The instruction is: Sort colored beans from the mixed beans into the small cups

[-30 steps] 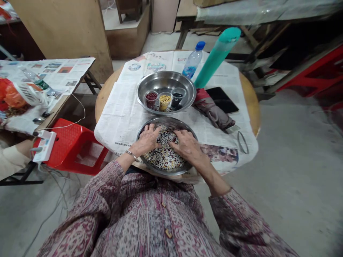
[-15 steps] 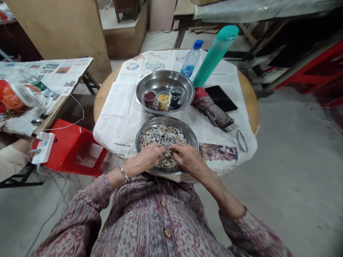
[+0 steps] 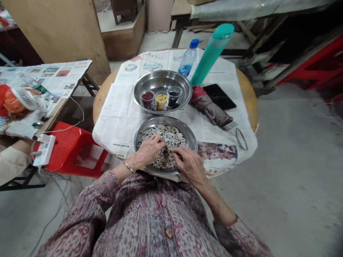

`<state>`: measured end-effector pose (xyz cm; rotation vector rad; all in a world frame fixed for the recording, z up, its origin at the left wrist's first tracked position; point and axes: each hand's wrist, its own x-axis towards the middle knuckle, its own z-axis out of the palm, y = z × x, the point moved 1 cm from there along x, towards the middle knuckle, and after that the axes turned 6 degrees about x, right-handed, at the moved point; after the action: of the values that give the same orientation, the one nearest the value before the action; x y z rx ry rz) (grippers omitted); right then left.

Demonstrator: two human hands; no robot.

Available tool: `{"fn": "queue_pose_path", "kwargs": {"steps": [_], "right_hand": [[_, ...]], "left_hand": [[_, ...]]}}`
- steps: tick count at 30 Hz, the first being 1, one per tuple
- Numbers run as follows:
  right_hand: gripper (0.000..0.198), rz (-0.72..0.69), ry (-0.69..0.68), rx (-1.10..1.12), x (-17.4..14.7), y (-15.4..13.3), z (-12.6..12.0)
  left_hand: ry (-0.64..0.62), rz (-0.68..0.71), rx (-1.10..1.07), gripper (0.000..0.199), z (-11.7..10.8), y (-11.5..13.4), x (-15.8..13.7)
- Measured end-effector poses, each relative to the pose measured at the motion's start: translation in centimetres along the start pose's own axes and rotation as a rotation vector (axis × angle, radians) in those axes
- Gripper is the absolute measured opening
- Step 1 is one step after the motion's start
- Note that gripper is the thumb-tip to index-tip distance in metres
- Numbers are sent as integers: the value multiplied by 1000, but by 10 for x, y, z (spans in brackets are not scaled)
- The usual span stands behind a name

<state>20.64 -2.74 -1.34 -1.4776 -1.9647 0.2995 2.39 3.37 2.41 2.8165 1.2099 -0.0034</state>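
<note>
Close to my body is a steel basin (image 3: 192, 137) with mixed beads or grains (image 3: 168, 134), mostly white with dark, yellow and red ones. My left hand (image 3: 150, 150) is over its left half, fingers bent together at the mix. Over the right side, my right hand (image 3: 189, 160) has its thumb and fingers pinched. What either hand grips is too small to make out. Behind stands a second steel basin (image 3: 150, 79) holding three clear cups: red beans (image 3: 147, 96), yellow kernels (image 3: 161, 100) and black beans (image 3: 173, 97).
Newspaper (image 3: 112, 110) covers the round table. Behind and right are a water bottle (image 3: 188, 59), a teal bottle (image 3: 211, 53), a folded umbrella (image 3: 210, 107), and a black tablet (image 3: 219, 96). A red stool (image 3: 66, 142) with a power strip (image 3: 44, 151) stands left, beside another person's arm (image 3: 14, 160).
My left hand has moved slightly up and left over the mix. My right hand has shifted slightly down. The view has moved a little.
</note>
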Motion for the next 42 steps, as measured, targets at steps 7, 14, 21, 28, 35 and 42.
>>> {"fn": "queue_pose_path", "kwargs": {"steps": [7,14,21,28,35,42], "right_hand": [[13,-8,183,26,-2,-8,8],[9,-42,302,57,-2,-8,12],[8,-89,457,102,-8,-2,14],[9,-141,459,64,-10,-1,15],[10,-209,502,71,-13,5,19],[4,-247,535,111,-12,7,14]], "left_hand": [[130,-293,-42,46,-2,-26,13],[19,-18,-168,29,7,-3,42],[-82,134,-153,26,-1,14,11],[-63,-48,-103,22,-11,-9,-33],[-25,-160,-139,18,-3,-8,-36],[26,-154,-169,19,8,-7,-35]]}}
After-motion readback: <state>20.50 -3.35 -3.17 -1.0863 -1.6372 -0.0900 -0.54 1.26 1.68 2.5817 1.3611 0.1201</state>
